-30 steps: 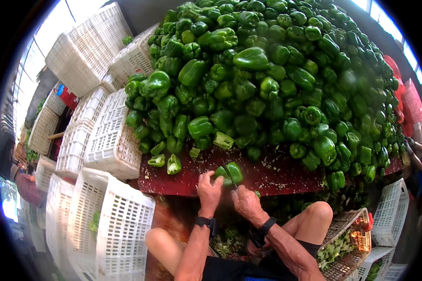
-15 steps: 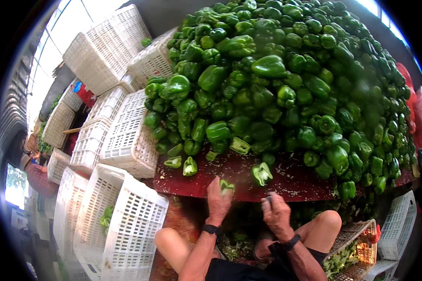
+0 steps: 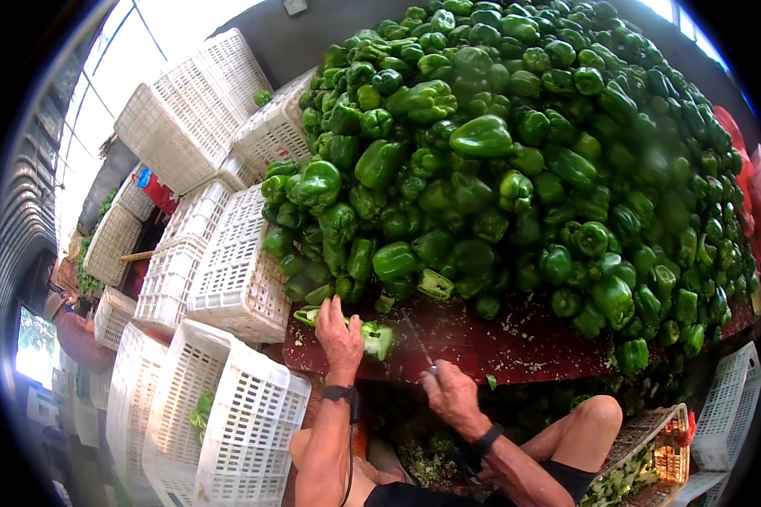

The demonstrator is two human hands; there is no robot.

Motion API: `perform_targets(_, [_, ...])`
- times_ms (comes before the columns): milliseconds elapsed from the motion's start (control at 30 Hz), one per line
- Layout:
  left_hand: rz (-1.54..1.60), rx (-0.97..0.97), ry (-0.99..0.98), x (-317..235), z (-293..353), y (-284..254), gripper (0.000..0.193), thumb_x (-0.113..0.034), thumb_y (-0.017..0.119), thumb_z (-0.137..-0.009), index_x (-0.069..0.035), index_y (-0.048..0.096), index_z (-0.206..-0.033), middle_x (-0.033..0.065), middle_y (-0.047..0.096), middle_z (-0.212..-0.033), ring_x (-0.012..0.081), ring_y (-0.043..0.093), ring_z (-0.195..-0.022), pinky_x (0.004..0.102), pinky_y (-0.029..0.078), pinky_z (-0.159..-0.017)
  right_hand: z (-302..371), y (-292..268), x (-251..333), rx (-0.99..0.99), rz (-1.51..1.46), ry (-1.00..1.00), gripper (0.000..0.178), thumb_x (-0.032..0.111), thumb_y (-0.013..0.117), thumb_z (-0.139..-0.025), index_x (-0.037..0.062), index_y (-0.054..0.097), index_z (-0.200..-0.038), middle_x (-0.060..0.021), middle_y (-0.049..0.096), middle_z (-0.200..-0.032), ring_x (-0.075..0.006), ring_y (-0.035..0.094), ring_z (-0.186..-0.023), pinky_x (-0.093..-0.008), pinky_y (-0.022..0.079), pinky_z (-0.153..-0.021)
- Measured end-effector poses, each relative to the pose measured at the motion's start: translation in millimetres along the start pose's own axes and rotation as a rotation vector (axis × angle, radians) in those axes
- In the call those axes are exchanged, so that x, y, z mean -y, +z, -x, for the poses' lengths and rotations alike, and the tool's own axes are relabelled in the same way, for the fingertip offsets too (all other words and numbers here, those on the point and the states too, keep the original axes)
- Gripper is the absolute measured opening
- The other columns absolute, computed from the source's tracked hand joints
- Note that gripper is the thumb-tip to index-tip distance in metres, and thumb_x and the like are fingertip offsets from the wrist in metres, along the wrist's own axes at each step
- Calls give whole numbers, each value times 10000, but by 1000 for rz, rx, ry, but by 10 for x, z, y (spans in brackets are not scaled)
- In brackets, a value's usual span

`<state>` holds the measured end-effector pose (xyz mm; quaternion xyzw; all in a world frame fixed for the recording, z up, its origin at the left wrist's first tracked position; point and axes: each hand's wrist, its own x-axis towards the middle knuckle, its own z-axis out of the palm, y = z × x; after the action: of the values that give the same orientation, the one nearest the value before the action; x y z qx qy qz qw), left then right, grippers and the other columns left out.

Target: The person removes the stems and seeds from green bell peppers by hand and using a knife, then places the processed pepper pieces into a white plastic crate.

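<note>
My left hand [image 3: 340, 345] is at the table's front left edge, its fingers curled down over cut green bell pepper. An opened pepper half [image 3: 376, 340] with pale flesh shows against its thumb side, and a cut slice [image 3: 308, 315] peeks out past its other side. What lies under the palm is hidden. In my right hand [image 3: 455, 395], closed round the handle, is a knife [image 3: 418, 335] whose thin blade points up and left over the dark red tabletop [image 3: 516, 342]. Another cut pepper [image 3: 435, 285] rests at the foot of the pile.
A large heap of whole green peppers [image 3: 482, 194] covers most of the table. White plastic crates [image 3: 249, 431] stand stacked along the left. At lower right sits a crate of green scraps [image 3: 626, 473], beside a pale crate [image 3: 727, 414]. A person [image 3: 80, 338] is at far left.
Both hands have shifted left, the left one onto the cut pieces. The pepper half from mid-table no longer lies there; one now shows beside the left hand. The knife blade has come into view.
</note>
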<state>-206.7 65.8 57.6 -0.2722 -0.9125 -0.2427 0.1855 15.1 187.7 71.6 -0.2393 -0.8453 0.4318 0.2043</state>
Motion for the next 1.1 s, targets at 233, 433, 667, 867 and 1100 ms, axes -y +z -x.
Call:
perform_targets(233, [300, 27, 309, -784, -642, 59, 644, -77, 709, -746, -6, 506, -1353, 216, 465, -1406, 384, 448, -1292, 437, 379, -1091, 478, -732, -327, -105, -162, 91, 158, 97, 663, -890, 6, 592, -999, -100, 547, -676, -166, 526, -574, -322, 451, -544])
perform_targets(433, [12, 184, 426, -915, -920, 314, 778, -95, 752, -653, -40, 488, -1383, 202, 486, -1362, 393, 432, -1276, 469, 407, -1040, 887, -881, -464, -47, -170, 289, 208, 130, 673, -866, 14, 608, -1026, -202, 643, -793, -366, 653, -712, -404, 519, -632])
perform_targets(667, [-95, 159, 406, -969, -1156, 358, 691, -157, 679, -675, -58, 537, -1344, 179, 539, -1069, 383, 521, -1027, 468, 466, -911, 893, -874, -444, -78, -253, 312, 209, 115, 678, -862, 20, 610, -1036, -186, 647, -779, -345, 662, -698, -388, 523, -626])
perform_targets(867, [296, 76, 198, -826, -975, 303, 625, -179, 711, -719, -2, 556, -1298, 251, 615, -984, 414, 595, -933, 459, 500, -867, 924, -844, -472, -67, -213, 213, 197, 101, 674, -870, 21, 604, -1035, -148, 628, -798, -316, 649, -665, -378, 513, -609])
perform_targets(1100, [923, 168, -378, -1184, -43, 166, 644, -309, 673, -849, 88, 506, -1328, 256, 607, -1255, 297, 598, -1137, 355, 465, -978, 806, -728, -461, -76, -236, 214, 185, 126, 644, -889, 24, 611, -1040, -190, 639, -751, -344, 661, -684, -388, 515, -625])
